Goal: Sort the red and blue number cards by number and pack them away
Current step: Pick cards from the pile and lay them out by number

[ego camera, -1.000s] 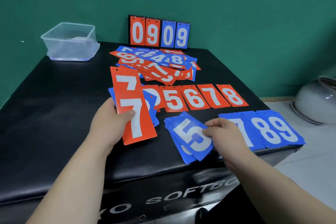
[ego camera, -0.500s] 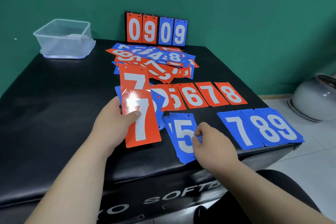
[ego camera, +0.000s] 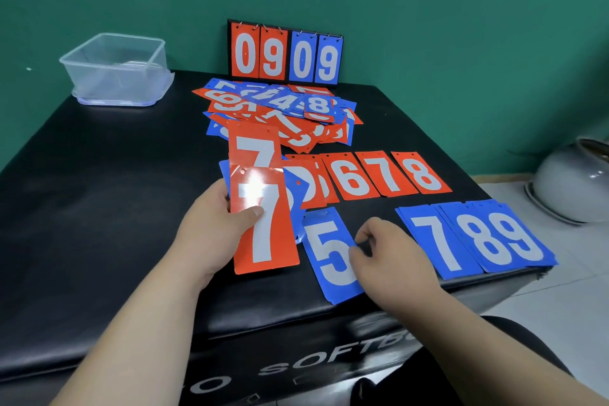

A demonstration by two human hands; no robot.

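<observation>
left hand [ego camera: 211, 224]: clasped the red 7 cards [ego camera: 263, 231], two fanned lengthwise, thumb across the lower face; held left of centre, over a blue card I could not read.
right hand [ego camera: 392, 260]: fingers curled, pinching the right edge of the blue 5 stack [ego camera: 326, 254], which lay flat near the front of the black mat [ego camera: 99, 191].
red row [ego camera: 389, 175]: 6, 7, 8 side by side, just beyond the blue 5 stack; its left end was hidden by the held cards.
blue row [ego camera: 478, 241]: 7, 8, 9 overlapping, near right, at the mat's corner.
unsorted heap [ego camera: 280, 109]: mixed colours, far centre.
clear tub [ego camera: 115, 69]: far left, well apart from every card.
risk one, I judged: glossy cards could slide; nudging the blue 5 stack rightward might push the blue row off the corner.
risk two: the fanned 7s might slip from the thumb and scatter the red row.
risk three: glare on the top 7 could cause a misread.
</observation>
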